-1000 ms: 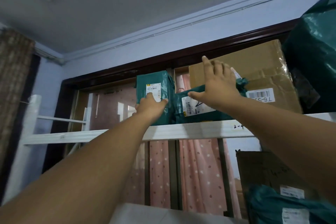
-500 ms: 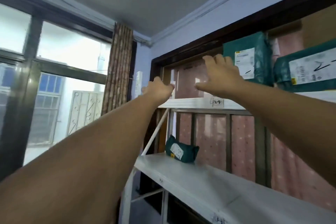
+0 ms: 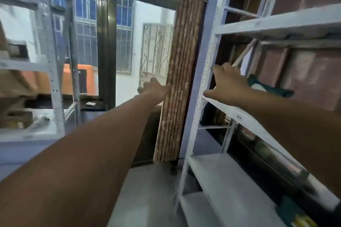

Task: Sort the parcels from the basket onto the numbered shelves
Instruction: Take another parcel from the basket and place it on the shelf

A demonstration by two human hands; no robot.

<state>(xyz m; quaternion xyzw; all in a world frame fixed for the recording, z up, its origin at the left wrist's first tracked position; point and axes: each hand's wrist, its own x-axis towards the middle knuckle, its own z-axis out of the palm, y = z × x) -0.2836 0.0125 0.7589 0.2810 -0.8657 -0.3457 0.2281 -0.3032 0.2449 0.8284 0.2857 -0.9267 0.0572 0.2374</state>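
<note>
Both arms are stretched out forward with nothing held in either. The left hand [image 3: 154, 88] hangs in open air in front of the window, just beside the brown patterned curtain [image 3: 181, 72]; its fingers are loosely curled, part open, around nothing. The right hand [image 3: 227, 84] is spread, fingers slack and thumb out, over the near left corner of the white shelving unit [image 3: 206, 72]; whether it touches the shelf edge cannot be told through the blur.

One teal parcel [image 3: 267, 88] with a white label lies on the middle shelf, just beyond the right hand and partly hidden by it. A second teal parcel [image 3: 291, 212] shows at the lower right, low on the same unit. A further white rack [image 3: 53, 72] stands far left, holding brown cartons [image 3: 14, 83]. The basket is not in view, and no shelf number can be read.

Judgement: with both hands empty, this is the interval between parcels, not a placement. The step in hand appears to be a return for the next item.

The next move calls for locating the basket, taking up one parcel in a firm grip, reading its label, and matching it to a numbered shelf. Soft bagged parcels will likely sag, so a two-handed hold may serve better.
</note>
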